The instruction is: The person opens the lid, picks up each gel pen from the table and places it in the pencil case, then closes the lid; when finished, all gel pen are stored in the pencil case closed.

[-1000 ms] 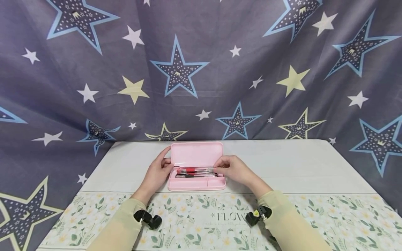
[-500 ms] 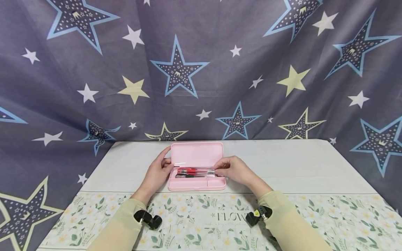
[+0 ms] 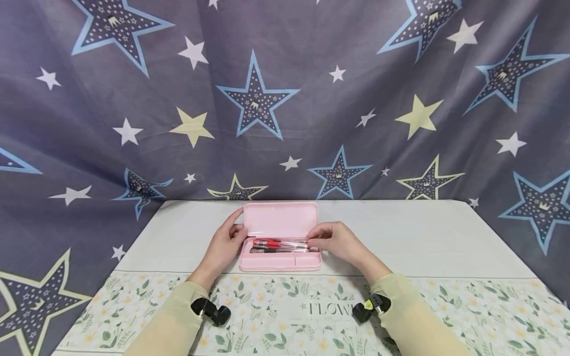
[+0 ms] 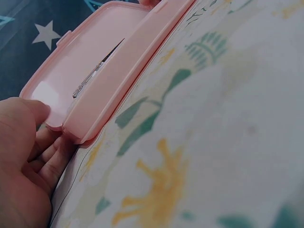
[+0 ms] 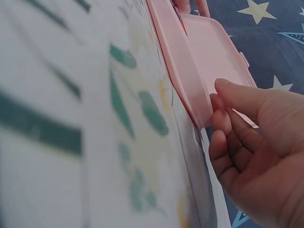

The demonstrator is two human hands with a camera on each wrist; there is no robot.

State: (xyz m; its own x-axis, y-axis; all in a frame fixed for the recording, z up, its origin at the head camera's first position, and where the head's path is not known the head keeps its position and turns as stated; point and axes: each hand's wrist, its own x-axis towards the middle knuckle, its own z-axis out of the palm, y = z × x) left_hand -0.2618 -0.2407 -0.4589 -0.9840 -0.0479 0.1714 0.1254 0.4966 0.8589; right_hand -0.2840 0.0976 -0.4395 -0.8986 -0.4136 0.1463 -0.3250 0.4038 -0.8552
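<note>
A pink pencil case (image 3: 280, 262) lies open on the table, its lid (image 3: 281, 220) raised at the back. In its rear compartment are several pens (image 3: 278, 244), some with red parts and one with a black part. My left hand (image 3: 224, 245) holds the left end, thumb at the lid's inner corner and fingers outside, as the left wrist view shows. My right hand (image 3: 338, 241) is at the right end, fingers curled at the corner and thumb (image 5: 232, 92) over the edge. Its fingertips overlap the pens' right ends in the head view.
The table bears a white cloth (image 3: 409, 237) with a floral front band (image 3: 267, 326) lettered in green. Behind it hangs a dark star-patterned curtain (image 3: 294, 64). Each wrist carries a small black camera, the left (image 3: 218, 314) and the right (image 3: 362, 312).
The red-marked pens have shifted and lie closer together in the rear compartment. My right hand has moved slightly right. My left hand keeps its place on the case; the head view has shifted slightly.
</note>
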